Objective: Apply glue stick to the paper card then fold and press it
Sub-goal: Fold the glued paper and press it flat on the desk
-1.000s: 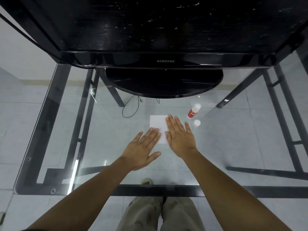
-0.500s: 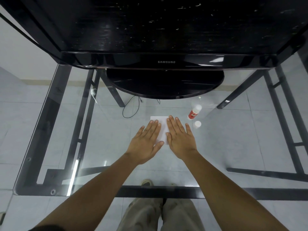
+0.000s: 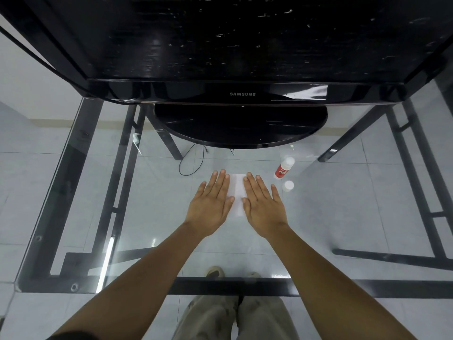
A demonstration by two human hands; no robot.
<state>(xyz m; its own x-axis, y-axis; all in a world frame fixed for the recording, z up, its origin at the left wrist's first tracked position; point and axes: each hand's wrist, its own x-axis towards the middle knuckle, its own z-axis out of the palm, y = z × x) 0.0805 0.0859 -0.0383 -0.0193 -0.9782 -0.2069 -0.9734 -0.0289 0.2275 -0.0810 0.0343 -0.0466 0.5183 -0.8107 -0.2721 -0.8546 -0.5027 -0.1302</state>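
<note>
A white paper card (image 3: 237, 192) lies flat on the glass table (image 3: 343, 217), and only a narrow strip of it shows between my hands. My left hand (image 3: 210, 204) rests palm down on its left part, fingers straight and close together. My right hand (image 3: 263, 204) lies palm down on its right part in the same way. A red and white glue stick (image 3: 283, 168) lies on its side just right of my right hand. Its white cap (image 3: 288, 185) stands apart, slightly nearer to me.
A large black monitor (image 3: 242, 94) on a round base (image 3: 240, 126) stands at the back of the table. Black metal table legs (image 3: 117, 180) and a thin cable (image 3: 191, 160) on the tiled floor show through the glass. My legs and shoes appear below the front edge.
My left hand has slid forward and up onto the card, level with my right hand. The right hand has shifted slightly right, so a strip of card shows between them.
</note>
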